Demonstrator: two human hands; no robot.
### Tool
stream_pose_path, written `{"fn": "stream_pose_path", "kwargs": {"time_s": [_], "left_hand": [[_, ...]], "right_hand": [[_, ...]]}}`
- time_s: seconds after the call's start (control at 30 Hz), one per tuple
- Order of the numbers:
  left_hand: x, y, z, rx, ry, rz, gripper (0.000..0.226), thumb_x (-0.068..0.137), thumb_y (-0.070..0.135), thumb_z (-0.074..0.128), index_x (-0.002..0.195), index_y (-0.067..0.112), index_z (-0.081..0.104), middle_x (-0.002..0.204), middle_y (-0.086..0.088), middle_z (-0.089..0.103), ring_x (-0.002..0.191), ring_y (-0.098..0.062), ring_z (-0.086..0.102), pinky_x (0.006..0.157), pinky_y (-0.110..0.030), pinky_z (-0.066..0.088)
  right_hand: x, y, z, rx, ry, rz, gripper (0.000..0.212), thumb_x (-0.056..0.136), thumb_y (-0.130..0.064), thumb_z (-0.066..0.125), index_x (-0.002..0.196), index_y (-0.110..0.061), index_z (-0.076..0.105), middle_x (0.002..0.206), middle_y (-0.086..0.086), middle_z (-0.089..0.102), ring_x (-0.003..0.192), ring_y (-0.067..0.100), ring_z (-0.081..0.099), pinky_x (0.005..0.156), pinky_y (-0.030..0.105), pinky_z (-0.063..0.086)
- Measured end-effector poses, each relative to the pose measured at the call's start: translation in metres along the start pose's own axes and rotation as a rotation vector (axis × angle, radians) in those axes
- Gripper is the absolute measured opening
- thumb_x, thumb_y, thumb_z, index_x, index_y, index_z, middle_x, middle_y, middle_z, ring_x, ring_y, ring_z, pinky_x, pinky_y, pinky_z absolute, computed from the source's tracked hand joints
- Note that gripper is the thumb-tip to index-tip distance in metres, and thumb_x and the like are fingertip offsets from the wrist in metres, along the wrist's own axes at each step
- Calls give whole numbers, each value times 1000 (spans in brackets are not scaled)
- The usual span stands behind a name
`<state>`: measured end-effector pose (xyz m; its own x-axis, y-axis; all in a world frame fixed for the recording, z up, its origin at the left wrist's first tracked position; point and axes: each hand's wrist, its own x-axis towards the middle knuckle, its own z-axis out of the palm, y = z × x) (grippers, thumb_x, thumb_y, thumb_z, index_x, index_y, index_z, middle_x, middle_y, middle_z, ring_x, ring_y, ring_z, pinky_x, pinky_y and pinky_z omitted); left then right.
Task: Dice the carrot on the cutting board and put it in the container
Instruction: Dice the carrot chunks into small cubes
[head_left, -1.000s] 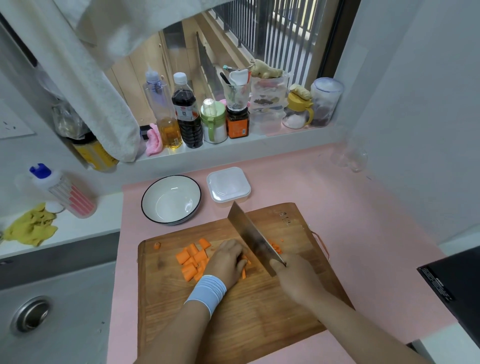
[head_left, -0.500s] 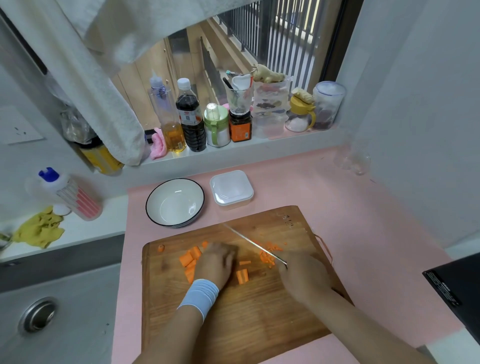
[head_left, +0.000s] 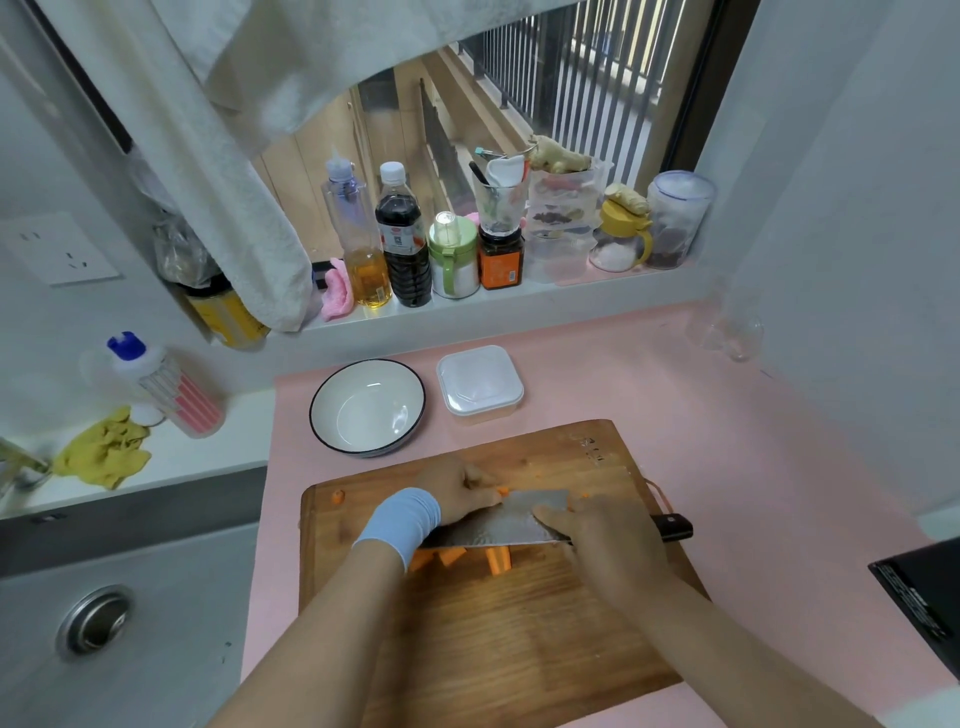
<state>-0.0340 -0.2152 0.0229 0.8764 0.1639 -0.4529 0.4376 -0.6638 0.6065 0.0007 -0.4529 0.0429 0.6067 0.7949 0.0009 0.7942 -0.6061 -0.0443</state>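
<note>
I see the cleaver (head_left: 498, 519) hiding most of the carrot pieces (head_left: 498, 558) and the fingertips of the left grip (head_left: 457, 491). The right grip (head_left: 602, 540) covers most of its handle (head_left: 672, 526). A black object (head_left: 919, 613) is cut off at right.

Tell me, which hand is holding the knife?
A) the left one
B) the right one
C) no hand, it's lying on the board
B: the right hand grips the knife at its handle, whose black end pokes out past it. The left hand is by the far side of the blade, near the carrot.
</note>
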Motion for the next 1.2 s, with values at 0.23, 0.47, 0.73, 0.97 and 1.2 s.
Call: {"fn": "stream_pose_path", "kwargs": {"time_s": [0.23,0.47,0.73,0.97,1.2], "left_hand": [[14,5,24,-184,98,23,5,85,23,74,85,20,78,74,22,65,75,-1,62,63,-4,41],[25,16,10,-440,376,-11,16,91,26,62,81,17,70,77,12,67,75,-6,59,76,-23,48],[33,30,26,-190,12,-9,21,89,27,55,69,25,57,70,12,70,68,-9,58,86,-36,52],[21,28,11,-287,356,17,15,93,26,60,81,23,68,83,13,67,82,-6,59,74,-23,42],[-8,-19,19,-548,628,-152,9,88,18,68,83,24,72,86,8,70,84,-14,62,82,-26,47]], "right_hand": [[-10,9,4,75,-14,50,34,72,-18,79,98,-38,72,70,-8,63,63,11,57,49,28,46],[-19,27,3,107,-86,186,21,80,-12,61,90,-31,62,75,-7,62,68,11,57,53,29,44],[-21,27,-9,73,-108,172,28,84,-10,57,97,-35,64,74,-6,61,65,14,52,46,26,24],[-27,27,-13,194,-133,280,26,92,-13,54,101,-34,67,85,-9,66,72,9,54,52,15,32],[-23,14,-16,389,-175,545,25,98,-28,50,106,-37,73,86,-11,68,79,14,64,63,28,52]]}}
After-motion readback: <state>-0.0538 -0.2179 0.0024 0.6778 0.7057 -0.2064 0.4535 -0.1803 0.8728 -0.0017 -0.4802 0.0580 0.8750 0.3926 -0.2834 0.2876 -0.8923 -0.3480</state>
